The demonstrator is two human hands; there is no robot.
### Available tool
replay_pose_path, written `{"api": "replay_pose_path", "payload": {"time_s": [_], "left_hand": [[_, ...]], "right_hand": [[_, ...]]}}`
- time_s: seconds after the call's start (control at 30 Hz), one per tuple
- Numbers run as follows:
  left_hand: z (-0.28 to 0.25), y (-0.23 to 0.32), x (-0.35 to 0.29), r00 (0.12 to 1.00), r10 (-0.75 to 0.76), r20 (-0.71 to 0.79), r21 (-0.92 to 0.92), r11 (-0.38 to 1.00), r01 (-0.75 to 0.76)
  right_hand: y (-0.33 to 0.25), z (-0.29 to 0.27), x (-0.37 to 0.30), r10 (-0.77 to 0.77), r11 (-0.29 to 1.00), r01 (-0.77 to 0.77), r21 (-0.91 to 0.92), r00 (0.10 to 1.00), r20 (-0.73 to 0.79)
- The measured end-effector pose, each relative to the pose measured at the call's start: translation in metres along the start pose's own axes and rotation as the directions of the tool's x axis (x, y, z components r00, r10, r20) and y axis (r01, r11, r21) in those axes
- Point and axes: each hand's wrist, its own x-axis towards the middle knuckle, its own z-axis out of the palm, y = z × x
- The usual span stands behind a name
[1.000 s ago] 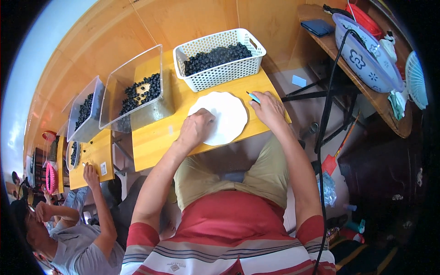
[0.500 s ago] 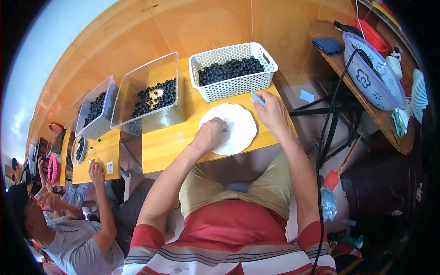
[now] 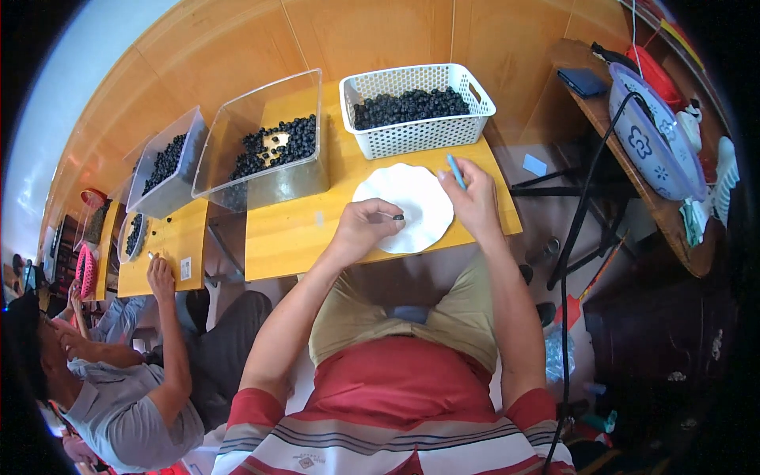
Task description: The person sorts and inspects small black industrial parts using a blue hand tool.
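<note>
A white plate (image 3: 431, 200) with a wavy rim lies on the yellow wooden table in front of me. Over its left part, my left hand (image 3: 366, 229) pinches a small black bead-like piece (image 3: 399, 218) between thumb and fingertips. My right hand (image 3: 473, 198) is closed around a slim light-blue tool (image 3: 456, 171) like a pen, its end pointing up and away; the hand is by the plate's right edge. Just beyond the plate stands a white perforated basket (image 3: 427, 141) full of small black round pieces (image 3: 412, 108). Fine detail of the pinched piece is too small to see.
Left of the basket, a clear plastic bin (image 3: 289, 178) holds more black pieces. Another person (image 3: 131, 404) sits at a neighbouring table (image 3: 190, 245) on the left. At right, a round wooden table (image 3: 602, 134) bears a flowered basin (image 3: 657, 142); a black cable (image 3: 564, 317) hangs down.
My left hand has drawn back and turned, so the black piece now shows at its fingertips. The right hand still holds the blue tool, now tilted more upright. The whole view has shifted slightly.
</note>
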Motion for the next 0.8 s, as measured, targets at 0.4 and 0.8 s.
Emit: {"api": "replay_pose_path", "payload": {"time_s": [0.4, 0.8], "left_hand": [[0.006, 0.005, -0.032, 0.993, -0.083, 0.083, -0.709, 0.695, 0.117], [0.012, -0.001, -0.051, 0.991, -0.029, 0.130, -0.831, 0.543, 0.125]], "right_hand": [[-0.043, 0.002, -0.087, 0.124, 0.989, -0.135, 0.058, 0.979, 0.163], [-0.051, 0.015, -0.106, -0.120, 0.993, 0.109, 0.055, 0.954, 0.274]]}}
